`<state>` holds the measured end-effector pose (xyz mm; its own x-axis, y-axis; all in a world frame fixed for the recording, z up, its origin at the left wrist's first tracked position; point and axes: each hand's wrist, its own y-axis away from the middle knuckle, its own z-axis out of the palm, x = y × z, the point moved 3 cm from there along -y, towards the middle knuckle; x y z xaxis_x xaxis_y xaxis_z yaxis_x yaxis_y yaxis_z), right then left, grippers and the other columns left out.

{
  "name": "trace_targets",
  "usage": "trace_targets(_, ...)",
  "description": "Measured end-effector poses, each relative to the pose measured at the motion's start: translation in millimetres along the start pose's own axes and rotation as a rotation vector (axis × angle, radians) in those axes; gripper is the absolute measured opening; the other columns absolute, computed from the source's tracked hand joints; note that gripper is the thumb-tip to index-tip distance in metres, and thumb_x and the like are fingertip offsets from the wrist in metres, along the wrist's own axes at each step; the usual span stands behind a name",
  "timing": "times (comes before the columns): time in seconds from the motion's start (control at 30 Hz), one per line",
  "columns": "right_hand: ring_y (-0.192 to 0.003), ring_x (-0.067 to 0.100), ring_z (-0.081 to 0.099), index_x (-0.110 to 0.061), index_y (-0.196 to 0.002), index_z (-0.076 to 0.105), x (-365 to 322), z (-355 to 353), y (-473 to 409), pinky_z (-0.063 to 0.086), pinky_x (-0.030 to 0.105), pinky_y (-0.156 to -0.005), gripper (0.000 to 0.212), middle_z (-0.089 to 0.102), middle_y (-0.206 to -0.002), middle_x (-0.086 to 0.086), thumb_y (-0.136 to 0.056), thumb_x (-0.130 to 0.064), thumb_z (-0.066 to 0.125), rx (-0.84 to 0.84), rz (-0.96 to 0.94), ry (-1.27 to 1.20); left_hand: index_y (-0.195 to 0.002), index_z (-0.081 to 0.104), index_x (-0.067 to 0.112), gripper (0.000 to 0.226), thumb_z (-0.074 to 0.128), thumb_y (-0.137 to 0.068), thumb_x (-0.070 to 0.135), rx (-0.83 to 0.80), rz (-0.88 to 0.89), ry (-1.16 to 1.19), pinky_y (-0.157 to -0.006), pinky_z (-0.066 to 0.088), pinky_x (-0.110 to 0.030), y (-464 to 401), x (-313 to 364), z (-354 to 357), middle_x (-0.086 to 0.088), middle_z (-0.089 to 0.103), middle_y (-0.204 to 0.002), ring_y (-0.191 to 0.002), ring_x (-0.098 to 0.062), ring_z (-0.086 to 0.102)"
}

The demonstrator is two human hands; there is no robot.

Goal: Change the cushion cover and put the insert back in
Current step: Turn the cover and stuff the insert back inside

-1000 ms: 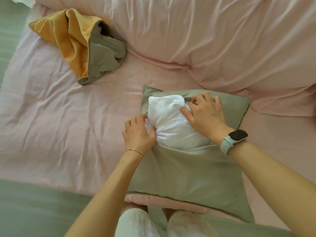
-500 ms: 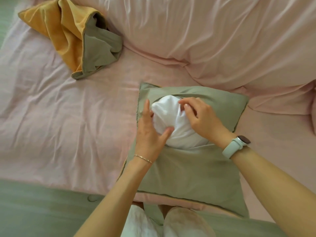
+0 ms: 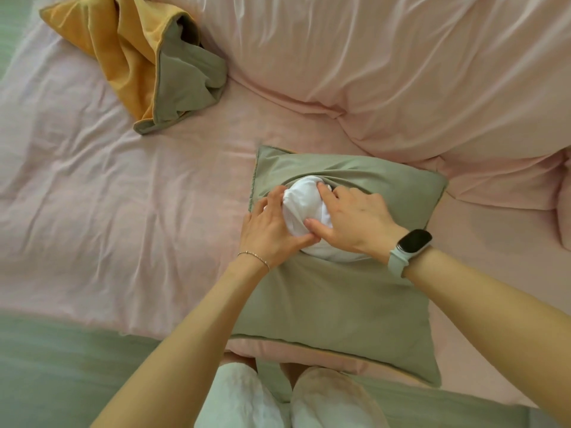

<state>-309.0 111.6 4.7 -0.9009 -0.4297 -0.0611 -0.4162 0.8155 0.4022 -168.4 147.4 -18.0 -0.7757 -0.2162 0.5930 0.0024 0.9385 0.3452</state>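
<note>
Both hands, L hand (image 3: 268, 227) & R hand (image 3: 355, 222), fingers flat, press white insert (image 3: 304, 208) into green cover (image 3: 336, 304), seemingly unlabelled.

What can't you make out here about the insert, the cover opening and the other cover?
- Insert: head view shows only a white bulge; the rest lies inside the green cover.
- Opening's closure: hidden by the left hand and right hand.
- Yellow cover: crumpled, so its opening is hidden.
- Duvet: cut off by the top and right edges.
</note>
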Motion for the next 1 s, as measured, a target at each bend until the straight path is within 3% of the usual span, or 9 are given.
trace_targets(0.17,-0.112,0.025,0.05,-0.012,-0.131,0.04,-5,5,-14,0.037,0.035,-0.078,0.078,0.05,-0.125,0.008,-0.081,-0.072,0.038,-0.122,0.057,-0.039,-0.143,0.012,0.031,0.101,0.076,-0.066,0.045,-0.083,-0.004,0.056,-0.102,0.017,-0.03,3,-12,-2,0.012,0.037,-0.141,-0.134,-0.015,0.016)
trace_targets(0.27,-0.109,0.026,0.052,-0.013,-0.114,0.054,-3,11,-20,0.037,0.034,-0.078,0.055,0.053,-0.116,0.006,-0.087,-0.06,0.044,-0.035,0.144,-0.185,-0.14,0.019,0.04,0.096,0.076,-0.064,0.047,-0.139,-0.007,0.19,-0.107,0.017,-0.031,7,-24,-2,0.008,0.032,-0.141,-0.134,-0.015,0.018)
trace_targets(0.33,-0.107,0.027,0.053,-0.012,-0.107,0.058,-1,12,-20,0.036,0.032,-0.074,0.041,0.056,-0.112,0.006,-0.092,-0.047,0.045,0.073,0.206,-0.29,-0.131,0.029,0.045,0.076,0.064,-0.064,0.054,-0.033,0.056,0.379,-0.108,0.026,-0.029,6,-24,-13,0.015,0.039,-0.133,-0.127,-0.011,0.03)
trace_targets(0.43,-0.103,0.029,0.054,-0.009,-0.099,0.059,-3,15,-15,0.036,0.034,-0.07,0.034,0.058,-0.106,0.007,-0.093,-0.039,0.046,0.164,0.222,-0.338,-0.128,0.05,0.022,0.048,0.054,-0.083,0.036,0.217,0.375,0.298,-0.1,0.034,-0.019,-4,-6,-25,0.015,0.048,-0.127,-0.115,-0.01,0.044)
trace_targets(0.53,-0.093,0.03,0.057,-0.008,-0.095,0.063,-5,19,-6,0.035,0.03,-0.066,0.036,0.061,-0.097,0.007,-0.088,-0.04,0.049,0.301,0.161,-0.46,-0.116,0.063,0.008,0.038,0.053,-0.084,0.025,0.197,0.507,0.133,-0.091,0.041,-0.023,-17,5,-11,0.0,0.062,-0.118,-0.106,-0.014,0.049)
trace_targets(0.7,-0.089,0.029,0.055,-0.008,-0.113,0.063,-9,18,21,0.042,0.036,-0.08,0.038,0.062,-0.106,0.009,-0.083,-0.029,0.055,0.699,0.064,-0.424,-0.115,0.047,0.019,0.046,0.07,-0.076,0.007,0.092,0.072,0.427,-0.077,0.038,-0.003,-1,-7,5,0.009,0.06,-0.107,-0.099,-0.006,0.056)
trace_targets(0.77,-0.097,0.026,0.05,-0.009,-0.11,0.065,-27,15,22,0.037,0.037,-0.083,0.029,0.062,-0.104,0.011,-0.086,-0.019,0.053,0.828,-0.012,-0.38,-0.105,0.038,0.029,0.051,0.071,-0.073,0.007,0.048,0.011,0.553,-0.08,0.04,-0.008,2,-8,4,0.01,0.06,-0.105,-0.098,-0.004,0.058)
trace_targets(0.9,-0.104,0.022,0.047,-0.012,-0.105,0.067,-43,28,5,0.035,0.037,-0.081,0.03,0.063,-0.101,0.007,-0.087,-0.028,0.049,0.707,-0.011,-0.292,-0.105,0.042,0.02,0.04,0.053,-0.076,-0.005,-0.036,-0.023,0.793,-0.082,0.044,-0.012,2,-17,-8,0.001,0.061,-0.103,-0.092,0.007,0.059)
trace_targets(1.0,-0.105,0.024,0.05,-0.014,-0.107,0.064,-37,40,9,0.039,0.038,-0.076,0.036,0.062,-0.109,0.007,-0.084,-0.039,0.053,0.644,0.086,-0.196,-0.113,0.051,0.017,0.035,0.047,-0.088,-0.007,0.035,0.007,0.618,-0.081,0.045,-0.012,-5,-15,-19,-0.001,0.064,-0.099,-0.085,0.002,0.061)
